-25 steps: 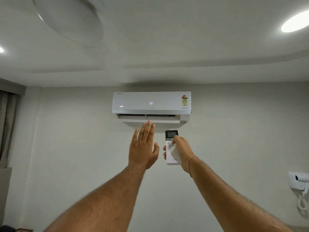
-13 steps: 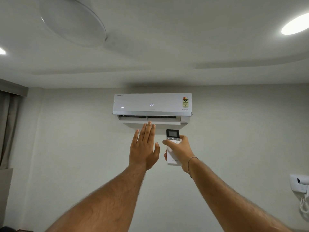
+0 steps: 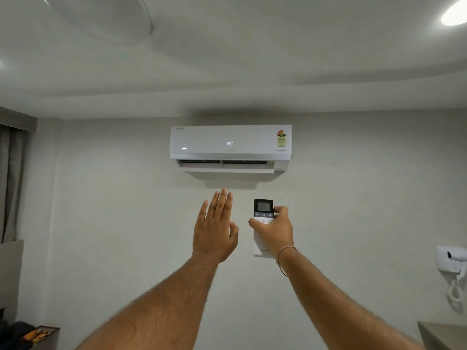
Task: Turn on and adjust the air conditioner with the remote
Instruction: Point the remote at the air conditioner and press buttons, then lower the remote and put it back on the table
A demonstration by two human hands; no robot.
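A white air conditioner (image 3: 230, 142) hangs high on the wall, its display reads 25 and its lower flap is open. Below it, my right hand (image 3: 274, 232) holds a white remote (image 3: 263, 210) with a dark screen, upright and pointed at the unit. The thumb lies across the buttons under the screen. My left hand (image 3: 214, 228) is raised flat beside it, palm toward the unit, fingers together and holding nothing, a short way under the flap.
A ceiling fan (image 3: 106, 16) spins at the top left and a round ceiling light (image 3: 454, 13) glows at the top right. A wall-mounted hair dryer (image 3: 452, 261) hangs at the right. Curtains (image 3: 11, 183) cover the left edge, and a counter corner (image 3: 442, 334) shows at the bottom right.
My thumb has slid from the upper buttons down and across the remote's lower keys. The view tilted slightly downward. The left hand stays raised under the unit.
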